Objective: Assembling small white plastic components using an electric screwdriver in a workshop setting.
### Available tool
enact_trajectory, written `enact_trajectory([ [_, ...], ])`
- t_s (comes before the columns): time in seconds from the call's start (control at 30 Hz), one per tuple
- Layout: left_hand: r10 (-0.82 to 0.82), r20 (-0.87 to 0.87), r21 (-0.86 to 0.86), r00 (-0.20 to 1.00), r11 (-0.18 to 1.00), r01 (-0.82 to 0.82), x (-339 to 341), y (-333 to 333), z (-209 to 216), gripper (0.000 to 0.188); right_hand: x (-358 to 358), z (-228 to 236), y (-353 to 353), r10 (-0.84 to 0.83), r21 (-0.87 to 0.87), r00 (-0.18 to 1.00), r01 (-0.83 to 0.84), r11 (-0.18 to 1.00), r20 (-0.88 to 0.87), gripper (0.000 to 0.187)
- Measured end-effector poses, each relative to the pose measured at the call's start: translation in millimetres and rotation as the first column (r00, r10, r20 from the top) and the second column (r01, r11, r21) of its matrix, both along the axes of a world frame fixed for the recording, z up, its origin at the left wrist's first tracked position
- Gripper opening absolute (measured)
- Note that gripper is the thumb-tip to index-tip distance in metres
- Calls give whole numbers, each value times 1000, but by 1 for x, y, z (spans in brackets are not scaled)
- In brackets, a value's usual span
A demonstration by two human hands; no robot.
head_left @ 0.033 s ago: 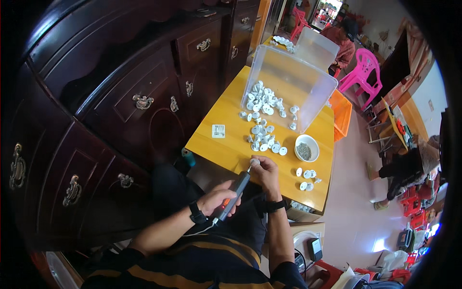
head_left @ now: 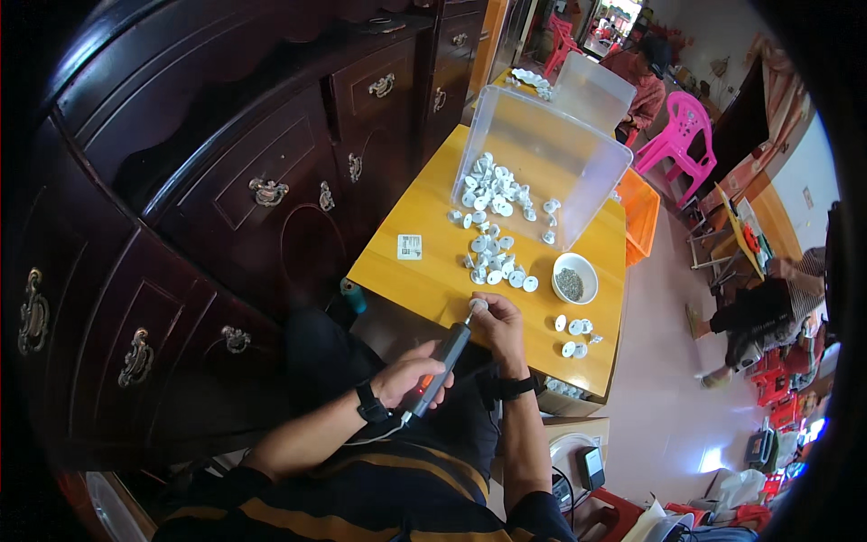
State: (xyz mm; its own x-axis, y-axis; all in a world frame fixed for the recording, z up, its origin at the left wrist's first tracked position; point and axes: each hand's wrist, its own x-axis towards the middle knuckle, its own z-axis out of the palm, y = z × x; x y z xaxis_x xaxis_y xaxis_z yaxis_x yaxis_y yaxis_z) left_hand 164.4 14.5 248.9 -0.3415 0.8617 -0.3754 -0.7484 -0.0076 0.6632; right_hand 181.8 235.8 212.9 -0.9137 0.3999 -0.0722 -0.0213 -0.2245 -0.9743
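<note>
My left hand (head_left: 412, 378) is wrapped round a dark grey pen-shaped electric screwdriver (head_left: 449, 349) with a glowing red spot and a white cable at its lower end. Its thin bit points up and away, meeting a small white round plastic part (head_left: 479, 305). That part is pinched in the fingers of my right hand (head_left: 502, 327) at the table's near edge; the exact contact is too small to make out. Just beyond lie several loose white disc-shaped parts (head_left: 495, 262). To the right stands a white bowl (head_left: 591, 271) of small metal screws (head_left: 570, 284).
A clear plastic bin (head_left: 587, 167) lies on its side on the yellow table (head_left: 397, 285), more white parts (head_left: 492, 185) spilling from it. Several parts (head_left: 576, 327) sit at the right. Dark wooden cabinets (head_left: 262, 154) border the left. Another person (head_left: 759, 303) stands at the right.
The person at the right has shifted slightly, one foot moving. My hands, the screwdriver and the white part stay as they were.
</note>
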Motion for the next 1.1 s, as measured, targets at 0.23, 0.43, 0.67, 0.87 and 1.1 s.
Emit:
enact_trajectory([
  [0.23, -17, -19, 117, 1000, 993, 19, 6, -16, -2, 50, 21, -4, 19, -141, 356, 982, 177, 918, -126, 13],
  [0.43, 8, -73, 28, 997, 1000, -6, 7, -29, -8, 53, 48, 14, 49, -361, 961, 927, 186, 205, -103, 5],
  [0.67, -41, -110, -35, 993, 999, 38, 12, -25, -3, 52, 69, 26, 86, -479, 985, 860, 143, -102, -174, 20],
  [0.87, -25, -89, -18, 996, 1000, 23, 12, -31, -7, 52, 69, 101, 56, -204, 398, 974, 227, 889, -101, 15],
  [1.1, 15, -45, 24, 999, 1000, -14, 14, -35, -9, 53, 96, 246, -36, 165, 52, 657, -188, 981, -736, 12],
])
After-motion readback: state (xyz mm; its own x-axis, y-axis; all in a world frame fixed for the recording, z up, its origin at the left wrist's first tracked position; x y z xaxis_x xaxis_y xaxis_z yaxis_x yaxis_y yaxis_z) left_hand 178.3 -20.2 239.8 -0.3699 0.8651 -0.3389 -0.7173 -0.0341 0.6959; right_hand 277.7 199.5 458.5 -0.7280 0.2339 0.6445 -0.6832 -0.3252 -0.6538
